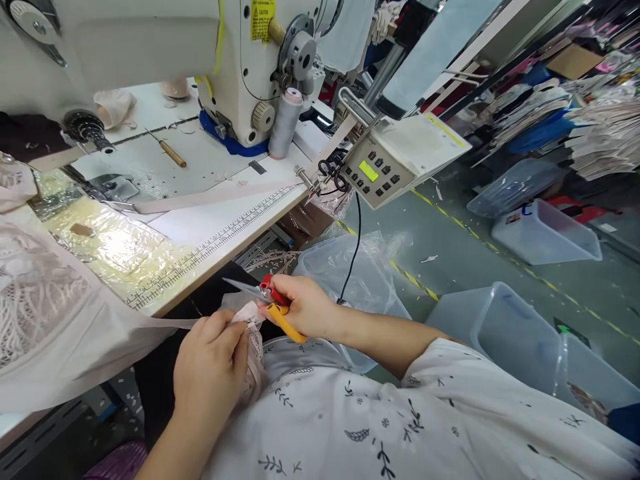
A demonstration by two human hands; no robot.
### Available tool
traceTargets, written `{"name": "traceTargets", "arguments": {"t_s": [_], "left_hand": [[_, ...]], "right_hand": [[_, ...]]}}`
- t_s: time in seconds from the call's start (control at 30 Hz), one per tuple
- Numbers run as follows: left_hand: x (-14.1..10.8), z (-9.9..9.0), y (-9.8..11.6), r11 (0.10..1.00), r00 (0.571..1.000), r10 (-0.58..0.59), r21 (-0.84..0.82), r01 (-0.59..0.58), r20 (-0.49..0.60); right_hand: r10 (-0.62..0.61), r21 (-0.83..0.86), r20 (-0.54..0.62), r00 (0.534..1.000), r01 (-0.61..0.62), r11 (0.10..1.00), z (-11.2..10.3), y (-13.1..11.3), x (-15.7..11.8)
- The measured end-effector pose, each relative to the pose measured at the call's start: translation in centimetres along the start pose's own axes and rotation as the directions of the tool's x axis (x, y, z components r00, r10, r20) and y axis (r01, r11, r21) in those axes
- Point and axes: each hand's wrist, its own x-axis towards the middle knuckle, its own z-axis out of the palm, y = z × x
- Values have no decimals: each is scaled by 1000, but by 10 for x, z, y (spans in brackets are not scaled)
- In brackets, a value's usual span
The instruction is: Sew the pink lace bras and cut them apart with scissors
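My left hand [210, 360] is closed on a pale pink lace garment [255, 360], held in front of my body below the table edge. A strip of the light fabric runs left from this hand to a larger lace-and-mesh piece [100, 340] lying over the table edge. In my right hand [315, 308] is a pair of scissors [287, 325] with red and orange handles. Their blades point up and left, just above the fabric at my left fingers. Whether the blades touch the cloth I cannot tell.
A sewing machine [150, 40] stands on the white table [210, 230], with a grey thread cone [286, 127], a wooden-handled awl [173, 153] and a control box [385, 163]. Clear plastic bins [500, 333] sit on the floor at right. A black cable [359, 247] hangs beyond my right hand.
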Motion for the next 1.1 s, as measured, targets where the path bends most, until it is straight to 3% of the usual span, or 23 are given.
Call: {"name": "traceTargets", "arguments": {"t_s": [0.43, 0.63, 0.87, 1.1], "left_hand": [[-2, -3, 8, 1000, 1000, -15, 20, 15, 5], [-4, -6, 4, 995, 996, -78, -57, 76, -35], [-12, -6, 5, 983, 990, -138, -124, 134, -26], [-17, -4, 0, 967, 988, -146, -219, 130, -59]], "right_hand": [[23, -69, 30, 999, -21, 997, 6, -1, 4], [32, -12, 81, 996, -31, 999, 1, -9, 7], [39, 38, 80, 996, -43, 998, 8, -10, 9], [75, 45, 124, 989, -81, 996, 9, -12, 8]]}}
